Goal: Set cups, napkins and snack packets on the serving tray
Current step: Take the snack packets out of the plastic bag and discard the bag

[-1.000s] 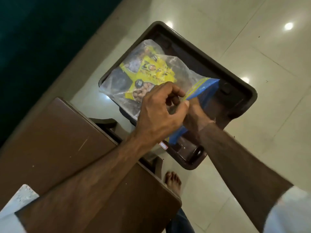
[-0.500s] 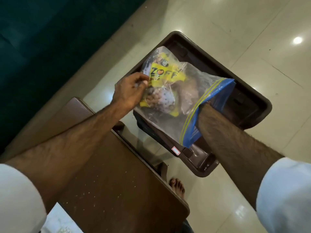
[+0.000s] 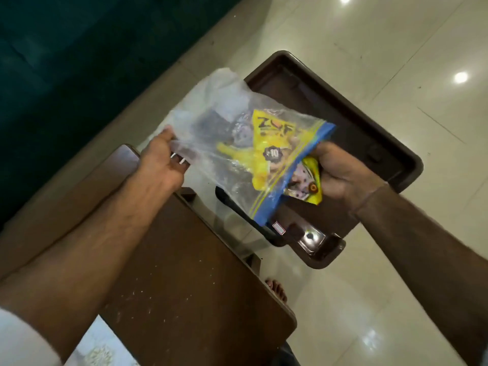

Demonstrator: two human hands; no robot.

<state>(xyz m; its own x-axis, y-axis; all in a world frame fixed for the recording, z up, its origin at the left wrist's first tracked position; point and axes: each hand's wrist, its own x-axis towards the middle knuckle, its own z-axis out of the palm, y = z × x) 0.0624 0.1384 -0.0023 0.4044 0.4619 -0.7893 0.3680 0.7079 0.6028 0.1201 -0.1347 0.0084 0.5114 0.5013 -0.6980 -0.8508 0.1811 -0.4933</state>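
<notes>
A clear zip bag [image 3: 224,133] with a blue seal strip hangs in the air over a dark brown serving tray [image 3: 390,143]. My left hand [image 3: 162,162] pinches the bag's closed bottom end. My right hand [image 3: 340,173] grips a yellow snack packet [image 3: 309,180] that sticks halfway out of the bag's open mouth. Another yellow packet [image 3: 269,136] and some darker things lie inside the bag. The tray's visible floor is bare.
The tray rests on a glass-topped table next to a brown wooden panel [image 3: 190,273]. Below lies a glossy tiled floor [image 3: 369,299], with a bare foot [image 3: 277,289] at the table's edge. A dark green surface [image 3: 66,62] fills the upper left.
My left hand slid from the bag's middle to its bottom end. My right hand, which was inside the bag, has come out holding a yellow packet. The bag has tilted up.
</notes>
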